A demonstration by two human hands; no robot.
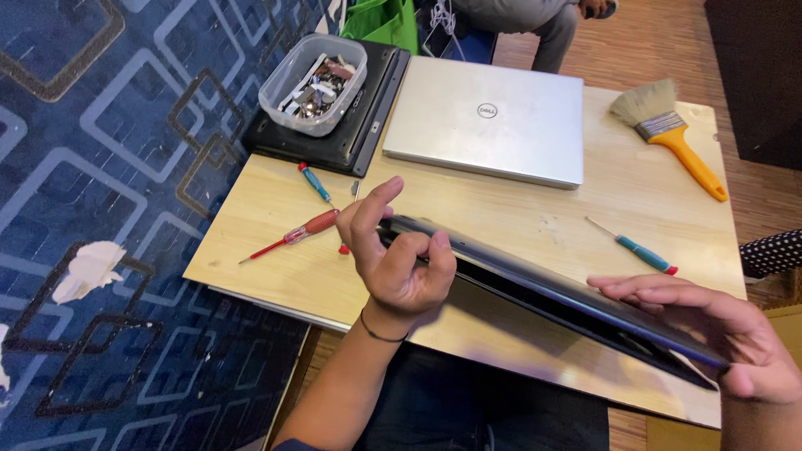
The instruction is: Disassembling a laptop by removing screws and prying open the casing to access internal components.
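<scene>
Both hands hold a dark laptop (pixel 551 288) up over the near side of the wooden table (pixel 585 196). The left hand (pixel 399 250) pinches its left end and the right hand (pixel 718 330) grips its right end. Only fingers grip the thin edges, so I think it could slip and bang the table.
</scene>
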